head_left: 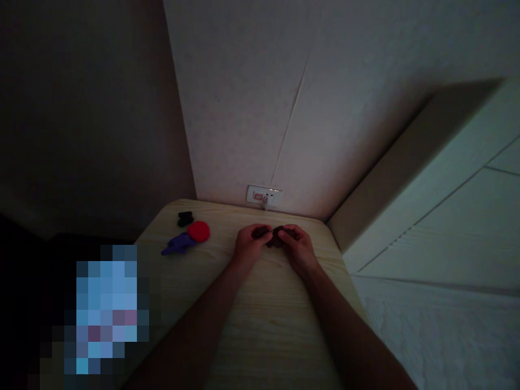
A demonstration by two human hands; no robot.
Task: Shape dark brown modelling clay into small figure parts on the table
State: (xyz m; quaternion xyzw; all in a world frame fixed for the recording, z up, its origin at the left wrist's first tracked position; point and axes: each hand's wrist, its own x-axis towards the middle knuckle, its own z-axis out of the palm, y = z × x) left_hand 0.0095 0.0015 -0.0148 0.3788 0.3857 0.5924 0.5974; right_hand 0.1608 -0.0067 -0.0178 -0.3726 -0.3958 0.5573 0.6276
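Observation:
A small dark brown lump (277,238) is held between my two hands over the far part of the wooden table; the dim light hides what it is made of. My left hand (252,241) pinches its left end between thumb and fingers. On the other side my right hand (298,244) has its fingers curled round the lump, thumb on top. To the left lie a flat red disc (199,231), a jagged purple piece (179,244) touching it, and black pieces (186,218) just behind.
The pale wooden table (264,325) meets a wall with a socket (264,196) and a plug in it. A light cabinet (426,216) stands along the right, with pale quilted cloth (439,336) below. A pixelated patch covers the lower left.

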